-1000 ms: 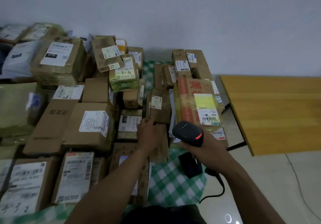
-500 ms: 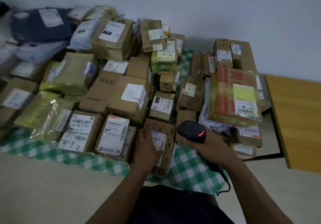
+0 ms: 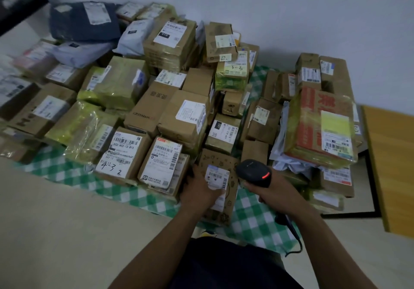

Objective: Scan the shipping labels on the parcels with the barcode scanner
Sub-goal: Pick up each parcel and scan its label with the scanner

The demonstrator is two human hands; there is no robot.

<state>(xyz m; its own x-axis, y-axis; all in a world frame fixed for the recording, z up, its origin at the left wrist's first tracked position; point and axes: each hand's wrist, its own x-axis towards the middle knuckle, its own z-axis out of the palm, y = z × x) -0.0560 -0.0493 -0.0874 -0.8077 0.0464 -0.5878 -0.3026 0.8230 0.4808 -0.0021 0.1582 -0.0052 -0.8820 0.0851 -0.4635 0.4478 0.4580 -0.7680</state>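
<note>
The barcode scanner (image 3: 254, 172) sits in the right hand (image 3: 276, 191), fingers wrapped round its handle, a red light glowing on its head. Just left of that hand is the shipping label (image 3: 217, 175), stuck on a brown patterned parcel (image 3: 230, 201). The left hand (image 3: 200, 191) holds this parcel by its left edge, thumb laid over the label's lower part. Beyond both hands the parcel pile (image 3: 183, 118) spreads over a green checked cloth (image 3: 253, 219). A wooden desk (image 3: 394, 165) stands well to the right of the right hand.

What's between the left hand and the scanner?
The white shipping label on the patterned box that the left hand holds. The right hand grips the scanner. Head view.
</note>
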